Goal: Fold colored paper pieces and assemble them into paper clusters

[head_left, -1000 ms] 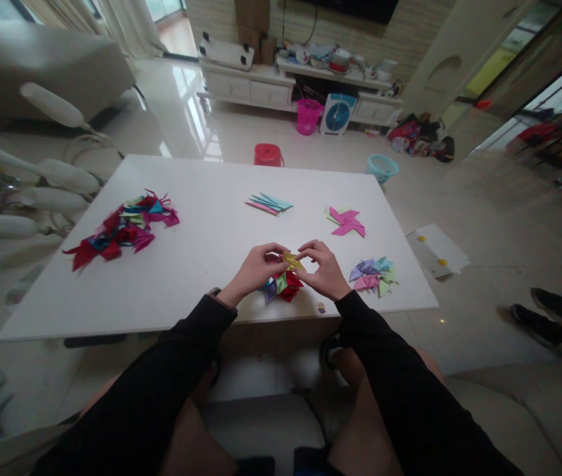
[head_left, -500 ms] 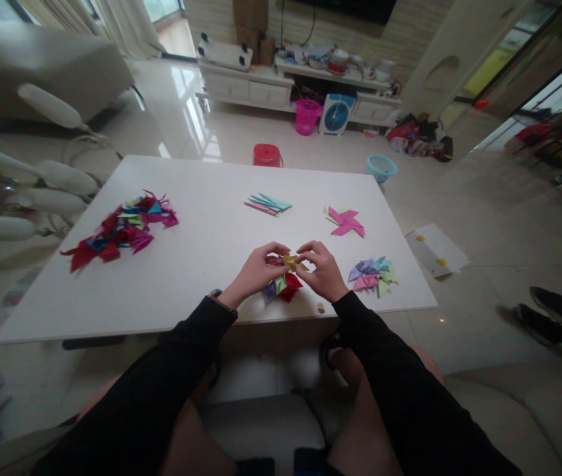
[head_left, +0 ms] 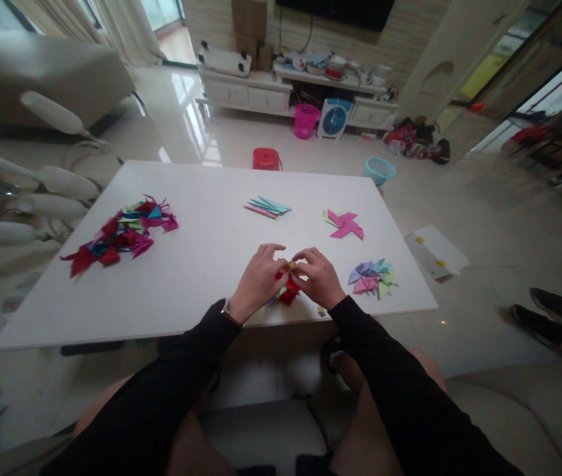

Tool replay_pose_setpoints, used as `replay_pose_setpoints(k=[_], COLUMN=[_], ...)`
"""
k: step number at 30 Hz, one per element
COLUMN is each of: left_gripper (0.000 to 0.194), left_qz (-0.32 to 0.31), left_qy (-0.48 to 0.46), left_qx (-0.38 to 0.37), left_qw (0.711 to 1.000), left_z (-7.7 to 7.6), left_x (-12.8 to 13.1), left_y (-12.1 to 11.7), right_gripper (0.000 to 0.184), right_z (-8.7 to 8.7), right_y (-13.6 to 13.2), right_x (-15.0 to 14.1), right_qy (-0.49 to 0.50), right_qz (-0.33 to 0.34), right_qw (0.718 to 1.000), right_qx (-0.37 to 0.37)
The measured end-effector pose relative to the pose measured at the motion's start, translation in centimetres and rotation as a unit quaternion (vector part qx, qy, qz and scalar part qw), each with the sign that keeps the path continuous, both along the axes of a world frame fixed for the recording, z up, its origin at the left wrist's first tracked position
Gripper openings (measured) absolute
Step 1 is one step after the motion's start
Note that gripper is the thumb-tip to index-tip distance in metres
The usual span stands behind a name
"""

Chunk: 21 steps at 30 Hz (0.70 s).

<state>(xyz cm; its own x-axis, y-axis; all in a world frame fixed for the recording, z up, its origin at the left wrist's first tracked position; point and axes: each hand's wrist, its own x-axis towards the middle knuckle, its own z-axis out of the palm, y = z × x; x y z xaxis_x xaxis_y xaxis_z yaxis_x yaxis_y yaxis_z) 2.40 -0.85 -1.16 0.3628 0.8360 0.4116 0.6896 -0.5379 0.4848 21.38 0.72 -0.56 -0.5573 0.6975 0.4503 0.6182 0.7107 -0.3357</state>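
Note:
Between the fingertips of both hands is a small yellow folded paper (head_left: 291, 266), mostly covered by the fingers. My left hand (head_left: 260, 277) pinches it from the left, and my right hand (head_left: 318, 276) pinches it from the right. Just beneath, on the white table (head_left: 196, 244), lie red and green folded paper pieces (head_left: 288, 294), partly hidden by my hands. To the right rests a cluster of pastel origami pieces (head_left: 373, 277). Farther back are a pink and green paper pinwheel (head_left: 344, 223) and a bundle of blue and pink folded strips (head_left: 268, 207).
A heap of red, magenta and blue origami (head_left: 122, 231) covers part of the table's left side. A small sticker (head_left: 321, 311) is near the front edge. Beyond the table stand a red bucket (head_left: 266, 158) and a blue basin (head_left: 379, 170). Another person's shoes (head_left: 543, 324) show at right.
My hands have drawn closer together around the yellow paper, which is now more covered. My left hand has turned, so its back and the watch show more.

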Motion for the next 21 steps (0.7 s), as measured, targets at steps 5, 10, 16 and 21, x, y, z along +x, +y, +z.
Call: replay_pose_setpoints(k=[5,10,16,21], left_gripper=[0.007,0.007,0.008,0.008], left_qz=[0.016,0.023,0.015,0.001], left_qy=[0.018,0.006,0.015,0.032], left_qx=[0.009,0.008,0.008,-0.001], left_qw=[1.0,1.0,1.0,0.999], left_z=[0.15,0.15,0.02,0.25], left_x=[-0.21,-0.2,0.08,0.0], left_y=[0.04,0.05,-0.1,-0.14], right_gripper=[0.009,0.009,0.01,0.008], right_z=[0.43,0.49,-0.02,0.08], right_y=[0.05,0.14,0.18,0.17], right_x=[0.15,0.5,0.15,0.11], right_qy=[0.0,-0.009,-0.021,-0.028], right_qz=[-0.007,-0.01,-0.007,-0.001], right_qw=[1.0,1.0,1.0,1.0], right_qx=[-0.001,-0.004,0.008,0.004])
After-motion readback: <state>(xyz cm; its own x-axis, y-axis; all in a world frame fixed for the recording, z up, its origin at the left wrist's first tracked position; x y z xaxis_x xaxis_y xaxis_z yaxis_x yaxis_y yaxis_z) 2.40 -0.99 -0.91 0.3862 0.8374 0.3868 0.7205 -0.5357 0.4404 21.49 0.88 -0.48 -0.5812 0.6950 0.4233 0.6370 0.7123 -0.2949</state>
